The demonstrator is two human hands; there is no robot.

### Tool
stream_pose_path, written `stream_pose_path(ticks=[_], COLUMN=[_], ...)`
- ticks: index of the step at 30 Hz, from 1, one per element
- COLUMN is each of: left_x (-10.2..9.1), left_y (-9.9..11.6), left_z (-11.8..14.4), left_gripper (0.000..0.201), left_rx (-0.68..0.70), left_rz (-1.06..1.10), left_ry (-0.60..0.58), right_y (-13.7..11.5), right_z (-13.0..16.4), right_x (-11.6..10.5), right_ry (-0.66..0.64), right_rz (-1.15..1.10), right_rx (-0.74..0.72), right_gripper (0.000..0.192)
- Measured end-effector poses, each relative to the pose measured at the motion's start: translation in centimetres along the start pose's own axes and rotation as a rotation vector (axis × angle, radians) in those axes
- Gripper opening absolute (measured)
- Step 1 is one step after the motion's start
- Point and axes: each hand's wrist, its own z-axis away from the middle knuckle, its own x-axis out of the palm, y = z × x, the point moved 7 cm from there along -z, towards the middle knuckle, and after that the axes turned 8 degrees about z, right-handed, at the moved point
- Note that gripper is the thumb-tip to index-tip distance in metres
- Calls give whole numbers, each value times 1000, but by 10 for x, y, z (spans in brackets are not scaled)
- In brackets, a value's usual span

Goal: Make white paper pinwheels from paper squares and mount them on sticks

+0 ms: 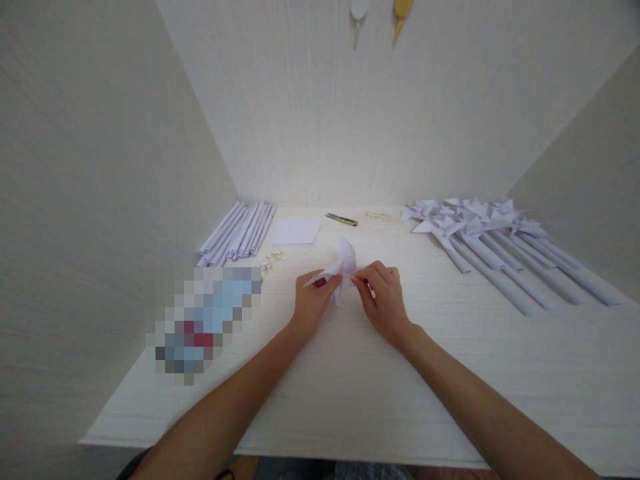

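Over the middle of the white table, a white paper pinwheel (346,255) with curved blades is held between both hands. My left hand (314,297) is closed on it, with the thumb pressed near its centre. From the right, my right hand (383,297) pinches with thumb and fingertips at the pinwheel's near right edge. Whether some small part also sits between those fingertips is too fine to make out. A square sheet of white paper (297,232) lies flat beyond my left hand, and small pale pieces (275,259) lie scattered left of it.
Rolled paper sticks (240,233) are stacked at the back left. Several finished pinwheels on sticks (480,230) lie at the right. Small snips (342,219) and more little pieces (377,216) rest near the back wall. A blurred blue and red item (210,320) lies left.
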Motion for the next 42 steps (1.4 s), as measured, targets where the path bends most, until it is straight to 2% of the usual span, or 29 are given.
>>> stream_pose_path(ticks=[13, 36, 42], left_x=[2, 2, 1], left_y=[-1, -2, -2], left_z=[1, 1, 0], left_gripper=[14, 12, 15], left_rx=[21, -10, 18], left_rz=[-28, -48, -83], left_ry=[-42, -25, -16], right_y=[3, 4, 3], right_z=[0, -1, -1], right_x=[4, 6, 6], right_ry=[-24, -54, -68], right_rz=[116, 139, 162], right_rx=[22, 11, 16], right_gripper=[20, 25, 24])
